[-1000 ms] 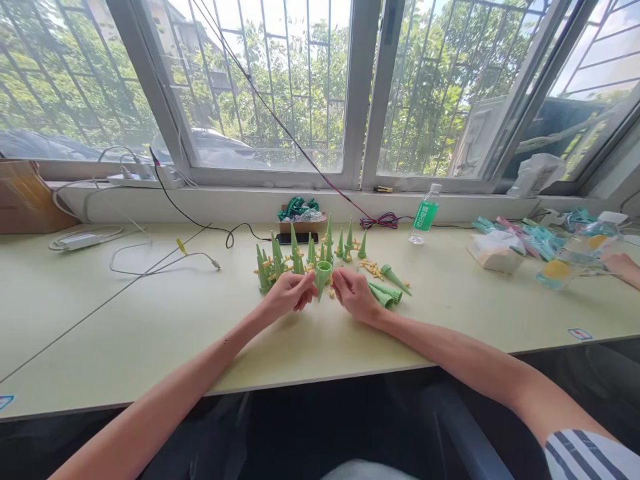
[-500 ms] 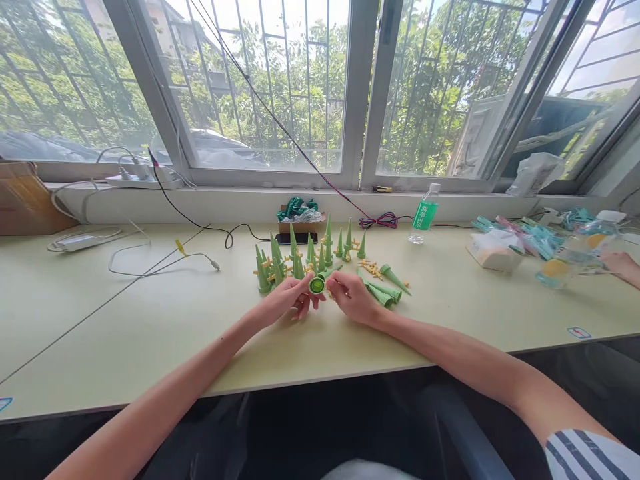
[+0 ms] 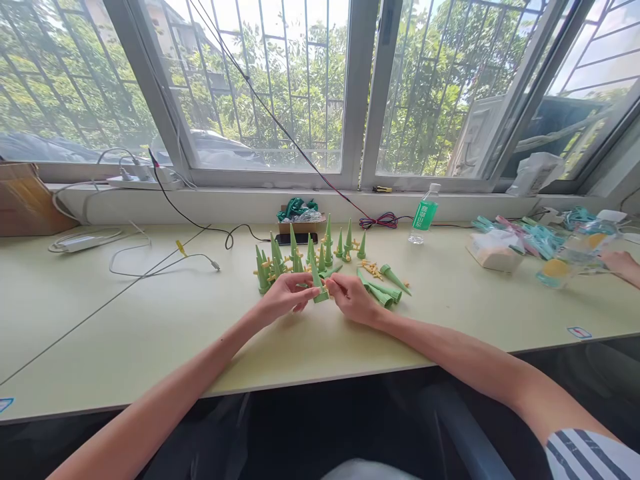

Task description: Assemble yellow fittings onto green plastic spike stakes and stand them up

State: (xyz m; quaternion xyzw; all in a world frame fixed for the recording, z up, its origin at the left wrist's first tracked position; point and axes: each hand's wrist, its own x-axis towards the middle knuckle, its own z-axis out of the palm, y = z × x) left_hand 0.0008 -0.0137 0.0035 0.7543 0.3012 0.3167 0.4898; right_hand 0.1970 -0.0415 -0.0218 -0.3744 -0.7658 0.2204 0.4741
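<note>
Between my two hands a green cone [image 3: 317, 280] stands tip up, its wide base toward me. My left hand [image 3: 287, 294] grips it from the left with thumb and fingers. From the other side my right hand [image 3: 351, 297] pinches at a small yellow piece [image 3: 326, 289] by the cone's base. Behind them are several upright green cones [image 3: 276, 257] with yellow pieces sticking out sideways. Loose green cones [image 3: 383, 293] lie on their sides right of my right hand, near a small pile of yellow pieces [image 3: 371, 269].
A small box [image 3: 300, 227] with green stuff and a phone [image 3: 297, 239] are behind the cones. A bottle [image 3: 425, 215], tissue pack [image 3: 495, 257] and coloured bundles [image 3: 540, 237] are to the right, beside another person's hand [image 3: 620, 265]. Cables [image 3: 150, 270] lie left.
The held cone has turned from showing its open round end to standing tip up. My left fingers have shifted around it; my right hand has stayed almost in place.
</note>
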